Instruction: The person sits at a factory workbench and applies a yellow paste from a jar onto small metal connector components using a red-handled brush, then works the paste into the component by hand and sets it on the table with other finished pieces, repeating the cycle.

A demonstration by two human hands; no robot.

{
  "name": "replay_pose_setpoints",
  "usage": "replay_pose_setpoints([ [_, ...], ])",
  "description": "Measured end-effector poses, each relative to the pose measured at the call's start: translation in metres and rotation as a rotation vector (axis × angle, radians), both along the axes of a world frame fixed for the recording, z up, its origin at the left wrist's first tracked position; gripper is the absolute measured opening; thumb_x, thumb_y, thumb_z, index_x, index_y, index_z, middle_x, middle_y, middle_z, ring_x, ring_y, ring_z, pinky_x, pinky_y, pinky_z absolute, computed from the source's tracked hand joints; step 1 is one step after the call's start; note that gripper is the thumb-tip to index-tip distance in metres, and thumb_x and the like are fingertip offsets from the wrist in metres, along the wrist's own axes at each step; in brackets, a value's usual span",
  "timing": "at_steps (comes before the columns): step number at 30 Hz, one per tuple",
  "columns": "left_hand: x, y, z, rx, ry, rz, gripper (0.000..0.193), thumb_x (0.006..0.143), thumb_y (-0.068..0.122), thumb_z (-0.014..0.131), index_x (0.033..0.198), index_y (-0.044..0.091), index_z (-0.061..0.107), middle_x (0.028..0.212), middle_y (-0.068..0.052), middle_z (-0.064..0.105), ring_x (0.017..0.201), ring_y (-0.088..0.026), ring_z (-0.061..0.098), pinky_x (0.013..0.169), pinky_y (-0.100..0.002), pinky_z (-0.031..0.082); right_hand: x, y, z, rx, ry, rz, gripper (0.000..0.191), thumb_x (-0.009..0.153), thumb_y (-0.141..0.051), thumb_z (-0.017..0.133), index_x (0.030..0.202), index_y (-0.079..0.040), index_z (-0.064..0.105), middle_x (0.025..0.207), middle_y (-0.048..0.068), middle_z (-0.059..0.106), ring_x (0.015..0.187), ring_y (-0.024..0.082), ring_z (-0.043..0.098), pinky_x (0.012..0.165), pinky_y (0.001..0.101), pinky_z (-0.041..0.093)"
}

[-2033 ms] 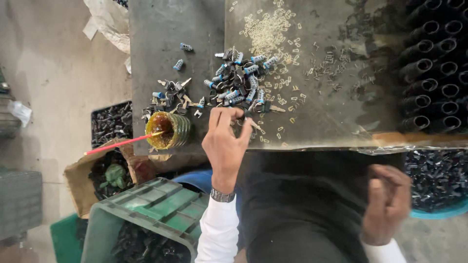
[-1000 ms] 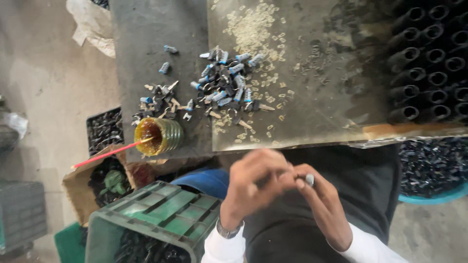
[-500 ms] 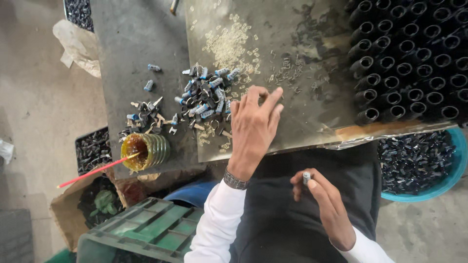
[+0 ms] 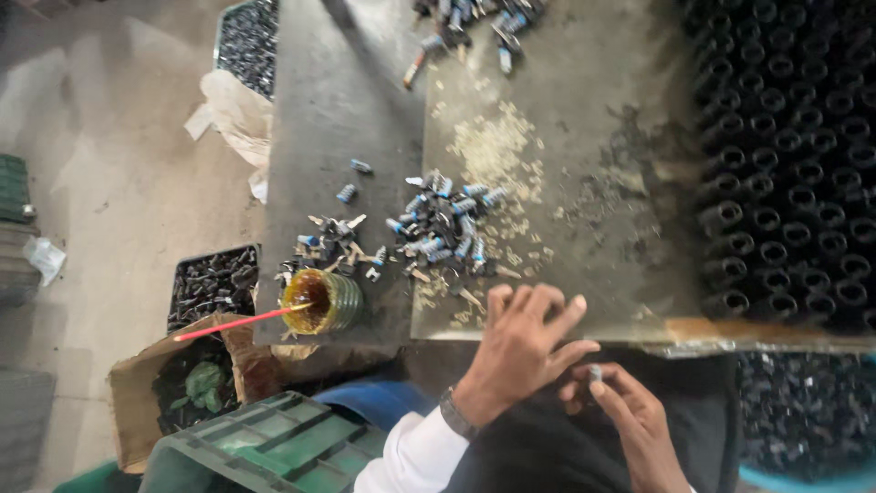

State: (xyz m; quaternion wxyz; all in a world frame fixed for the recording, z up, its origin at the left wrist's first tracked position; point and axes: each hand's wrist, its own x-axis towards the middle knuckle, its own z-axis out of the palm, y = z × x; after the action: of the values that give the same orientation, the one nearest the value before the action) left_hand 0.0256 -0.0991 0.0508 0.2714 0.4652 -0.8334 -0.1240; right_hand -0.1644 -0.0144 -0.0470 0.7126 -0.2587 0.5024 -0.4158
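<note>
Small metal part [image 4: 595,372]: a short silvery piece, pinched at the fingertips of the right hand [image 4: 639,424], held low over the lap, just below the desk [image 4: 584,301] edge.
Right grip: closed on the small metal part between thumb and forefinger.
Left hand [image 4: 522,347]: laid at the near desk edge with fingers spread and slightly curled; nothing is seen held in it, so this grip is judged open. Its lower fingers lie just beside the part.
Step in hand: judged to be the fitting or checking of one piece between both hands.
Next move: a fine pinch and a steady hold would be called for, since the piece is tiny and easily dropped.
Pile of blue-and-silver parts [image 4: 443,228]: heaped on the desk beyond the left hand, well apart from the held piece.
Jar of amber liquid [image 4: 319,299]: set at the left desk corner, a red stick [image 4: 237,323] leaning out of it.
Black tubes [image 4: 789,164]: stacked in rows at the far right.
</note>
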Motion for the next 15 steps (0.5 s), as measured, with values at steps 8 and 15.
replay_pose_setpoints([
  [8,0.002,0.027,-0.008,-0.081,0.133,-0.003,0.013,0.095,0.019,0.078,0.106,0.017,0.074,0.098,0.003,0.062,0.093,-0.013,0.061,0.095,-0.037,0.036,-0.02,-0.016,-0.073,0.016,-0.322,-0.014,0.031,0.1,-0.015,0.064,0.121,0.007,0.062,0.08,0.008,0.059,0.064,0.016,0.054,0.056,0.0323,0.045],
  [15,-0.01,0.051,-0.024,-0.041,0.511,0.122,0.011,0.088,0.018,0.086,0.098,0.018,0.082,0.089,0.002,0.068,0.085,-0.014,0.064,0.086,-0.03,0.048,-0.014,-0.04,-0.07,-0.137,0.188,0.121,0.035,0.097,-0.03,0.057,0.108,0.001,0.071,0.096,0.015,0.077,0.094,0.021,0.074,0.088,0.0372,0.056],
])
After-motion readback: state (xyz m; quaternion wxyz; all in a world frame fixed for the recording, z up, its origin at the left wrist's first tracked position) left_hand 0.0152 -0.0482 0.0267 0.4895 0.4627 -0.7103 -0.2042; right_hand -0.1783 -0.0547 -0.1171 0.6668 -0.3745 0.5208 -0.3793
